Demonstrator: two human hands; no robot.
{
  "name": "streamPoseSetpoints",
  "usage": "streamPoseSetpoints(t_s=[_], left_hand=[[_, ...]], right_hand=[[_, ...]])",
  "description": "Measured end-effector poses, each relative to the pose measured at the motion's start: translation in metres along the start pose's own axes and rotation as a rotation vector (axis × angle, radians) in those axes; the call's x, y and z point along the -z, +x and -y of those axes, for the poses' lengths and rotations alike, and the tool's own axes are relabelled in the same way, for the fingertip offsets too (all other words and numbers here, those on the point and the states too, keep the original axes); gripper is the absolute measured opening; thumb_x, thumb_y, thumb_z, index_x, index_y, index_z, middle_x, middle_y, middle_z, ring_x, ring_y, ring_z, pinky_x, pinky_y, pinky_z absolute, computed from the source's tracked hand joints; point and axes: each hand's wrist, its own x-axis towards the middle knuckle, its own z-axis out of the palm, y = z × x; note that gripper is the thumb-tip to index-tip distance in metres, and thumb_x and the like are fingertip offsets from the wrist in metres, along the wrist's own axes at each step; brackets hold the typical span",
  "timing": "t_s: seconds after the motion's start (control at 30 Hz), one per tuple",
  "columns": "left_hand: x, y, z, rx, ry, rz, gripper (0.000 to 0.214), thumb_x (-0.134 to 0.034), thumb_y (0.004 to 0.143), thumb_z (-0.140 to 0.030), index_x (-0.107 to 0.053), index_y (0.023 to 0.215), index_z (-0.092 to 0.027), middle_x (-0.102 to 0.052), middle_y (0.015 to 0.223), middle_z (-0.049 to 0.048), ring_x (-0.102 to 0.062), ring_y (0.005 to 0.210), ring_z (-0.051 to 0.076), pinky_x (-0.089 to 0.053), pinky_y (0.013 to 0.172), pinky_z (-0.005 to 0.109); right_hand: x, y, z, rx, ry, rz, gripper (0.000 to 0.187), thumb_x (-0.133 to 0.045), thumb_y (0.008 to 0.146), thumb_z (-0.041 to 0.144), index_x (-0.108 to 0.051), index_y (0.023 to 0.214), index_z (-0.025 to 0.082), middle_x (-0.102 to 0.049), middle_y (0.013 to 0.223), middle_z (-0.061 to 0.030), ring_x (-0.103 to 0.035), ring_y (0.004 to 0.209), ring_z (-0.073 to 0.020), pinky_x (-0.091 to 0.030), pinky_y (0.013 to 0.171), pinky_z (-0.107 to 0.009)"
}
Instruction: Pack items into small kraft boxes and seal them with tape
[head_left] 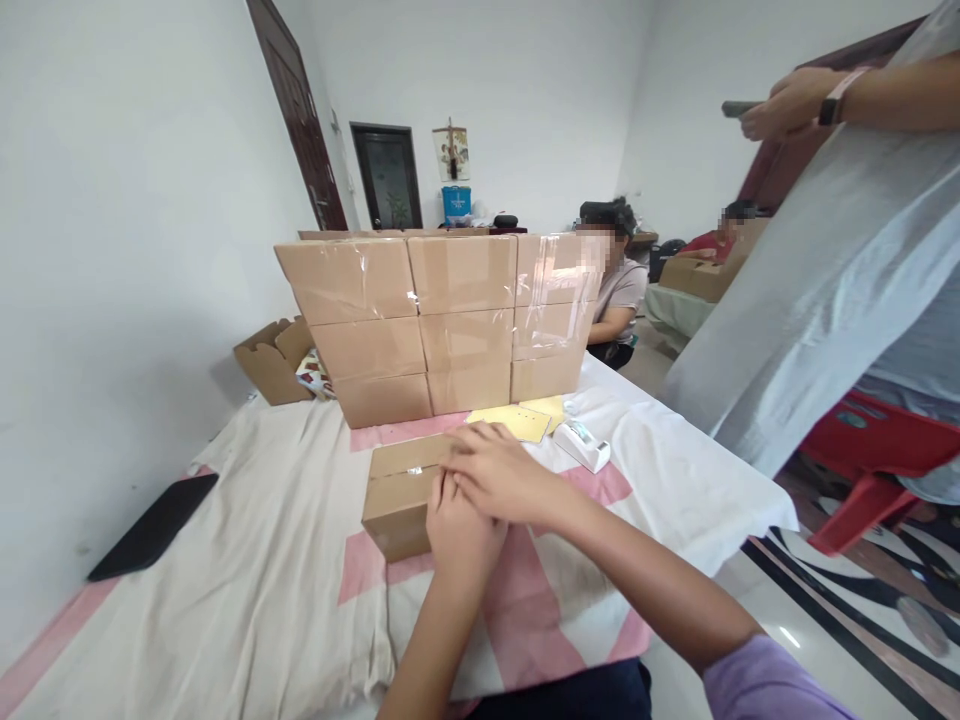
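Note:
A small brown cardboard box (397, 495) lies on the cloth-covered table (262, 560) right in front of me. My left hand (459, 535) rests against the box's near right end, fingers pressed to it. My right hand (499, 468) lies flat over the box's top at its right side, fingers stretched out and overlapping my left hand. Behind the box stands a stack of taped cardboard boxes (442, 325), three rows high. Yellow cards (517, 420) and a white tape dispenser (583, 443) lie just beyond my right hand.
A black flat device (154, 528) lies at the table's left edge. An open cardboard carton (274, 360) sits at the back left. A standing person in a pale garment (825, 270) holds a phone at the right beside a red chair (870, 455). Two people sit further back.

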Motion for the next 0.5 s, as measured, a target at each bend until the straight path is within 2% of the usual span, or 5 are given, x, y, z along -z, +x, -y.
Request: streamPoseSetpoints(t_s=[0.07,0.13,0.23,0.37,0.5], left_hand=[[0.012,-0.006,0.003,-0.085,0.039,-0.041,0.049,-0.057,0.095,-0.037,-0.062,0.138,-0.016,-0.064,0.144,0.0156,-0.058,0.135,0.035,-0.041,0.114,0.051],[0.022,-0.013,0.012,-0.213,0.085,-0.092,0.052,-0.055,0.097,-0.04,-0.057,0.142,-0.016,-0.062,0.147,0.0129,-0.06,0.133,0.033,-0.042,0.11,0.048],[0.031,-0.021,0.031,-0.391,0.119,-0.147,0.054,-0.055,0.097,-0.041,-0.055,0.144,-0.014,-0.065,0.143,0.0125,-0.065,0.127,0.03,-0.042,0.108,0.044],[0.039,-0.024,0.048,-0.528,0.11,-0.155,0.06,-0.063,0.094,-0.037,-0.052,0.149,-0.014,-0.063,0.146,0.0113,-0.057,0.138,0.03,-0.031,0.123,0.046],[0.049,-0.029,0.069,-0.606,0.102,-0.271,0.081,-0.074,0.084,-0.016,-0.042,0.158,-0.018,-0.046,0.16,0.0104,-0.036,0.155,0.03,-0.022,0.13,0.054]], right_hand=[[0.006,-0.023,-0.024,-0.075,0.132,0.016,0.053,-0.059,0.099,0.042,-0.056,0.149,0.027,-0.045,0.159,-0.0148,-0.036,0.148,-0.0345,-0.031,0.119,-0.057],[-0.003,-0.043,-0.041,-0.089,0.287,0.057,0.084,-0.07,0.089,0.059,-0.04,0.16,0.027,-0.03,0.167,-0.0162,-0.029,0.155,-0.0344,-0.031,0.122,-0.053],[-0.033,-0.06,-0.046,-0.022,0.425,-0.04,0.106,-0.084,0.073,0.063,-0.04,0.16,0.02,-0.024,0.165,-0.0201,-0.035,0.152,-0.0346,-0.037,0.121,-0.046],[-0.053,-0.065,-0.038,0.017,0.433,-0.247,0.093,-0.087,0.068,0.061,-0.057,0.147,0.021,-0.035,0.153,-0.0189,-0.042,0.145,-0.0349,-0.039,0.119,-0.047],[-0.008,-0.1,-0.051,-0.118,0.381,-0.469,0.078,-0.079,0.078,0.059,-0.06,0.145,0.023,-0.039,0.152,-0.0194,-0.044,0.143,-0.0407,-0.043,0.114,-0.056]])
